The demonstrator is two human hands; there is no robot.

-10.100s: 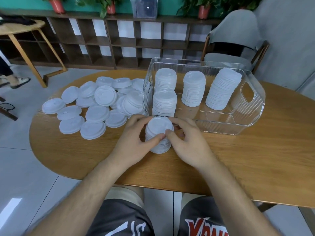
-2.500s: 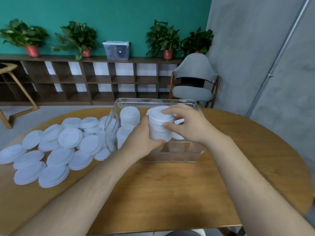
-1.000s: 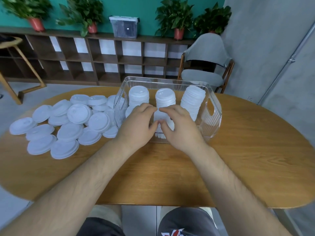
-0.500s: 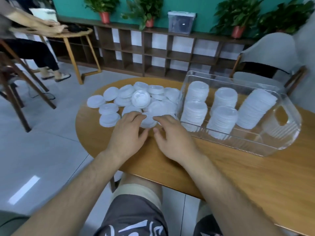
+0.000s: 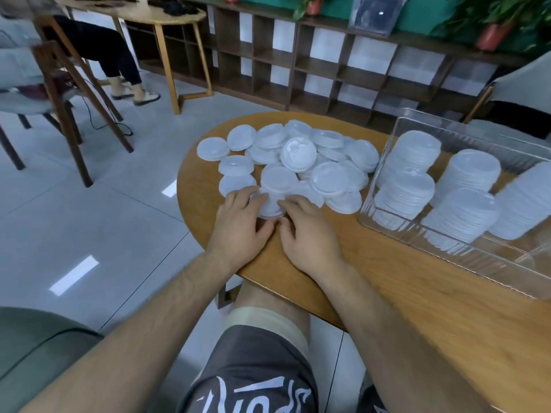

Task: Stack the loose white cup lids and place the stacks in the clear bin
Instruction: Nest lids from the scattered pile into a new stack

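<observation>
You see 2 hands: left hand [image 5: 241, 225], right hand [image 5: 307, 231] | 1 clear bin [image 5: 477, 257] | 5 lid stacks [image 5: 405, 192] inside | roughly twenty loose lids [image 5: 298, 153] on 1 tabletop [image 5: 387, 278], overlapping, exact count unclear

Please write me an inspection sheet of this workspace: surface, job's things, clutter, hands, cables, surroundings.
Surface: oval wooden table, no damage seen.
Job's things: loose white cup lids piled at the table's left end; five lid stacks inside the clear bin, the rightmost leaning.
Clutter: nothing seen.
Grips: left hand lies flat-fingered on the nearest lid; right hand touches it too, hold unclear.
Cables: dark cable on the floor by a wooden chair.
Surroundings: shelf unit, potted plant, second table, a seated person's legs.
</observation>
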